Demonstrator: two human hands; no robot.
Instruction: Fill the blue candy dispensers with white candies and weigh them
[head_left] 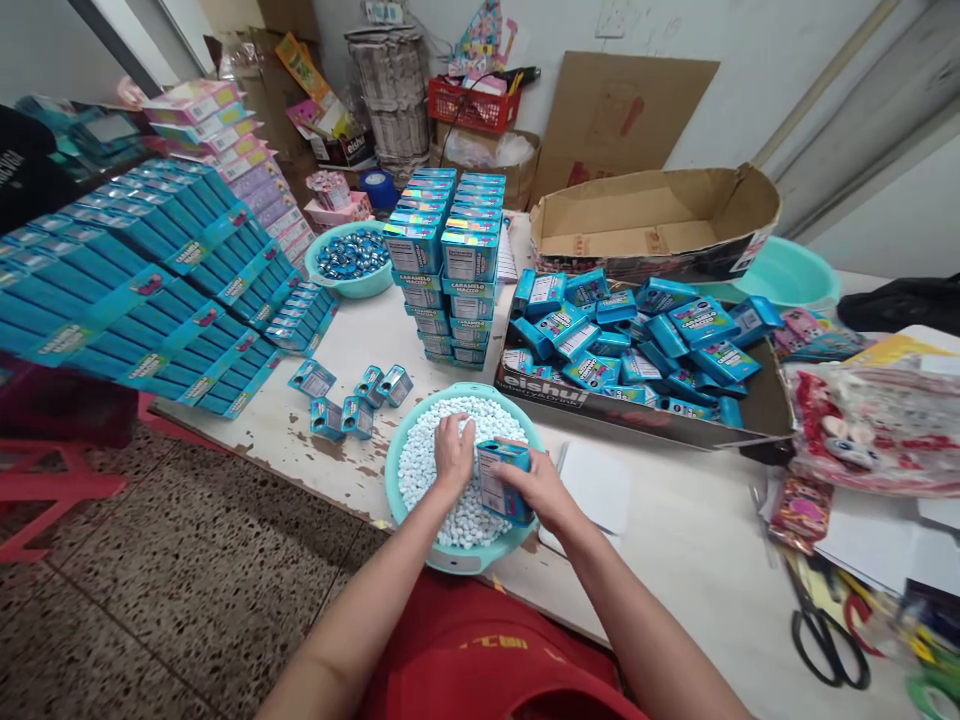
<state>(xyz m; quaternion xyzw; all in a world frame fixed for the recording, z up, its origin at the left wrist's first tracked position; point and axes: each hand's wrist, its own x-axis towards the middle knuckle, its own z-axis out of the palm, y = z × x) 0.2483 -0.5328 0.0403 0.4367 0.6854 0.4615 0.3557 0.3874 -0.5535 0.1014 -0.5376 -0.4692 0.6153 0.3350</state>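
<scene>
A teal basin [395, 500] full of small white candies [420, 470] stands at the table's front edge. My right hand [536, 485] holds blue boxes [501, 490] over the basin's right side. Beside them, my left hand [454, 450] has its fingers curled down at the candies; what it holds, if anything, is hidden. Several small blue boxes [358, 418] with open tops stand on the table to the left of the basin. Behind the basin rises a double stack of blue boxes [471, 268].
A cardboard carton [600, 400] of blue boxes sits right of the stack. Another basin [352, 285] holds wrapped candies. Tall rows of blue boxes [172, 270] fill the left. Black scissors [829, 640] and plastic bags [885, 430] lie at the right.
</scene>
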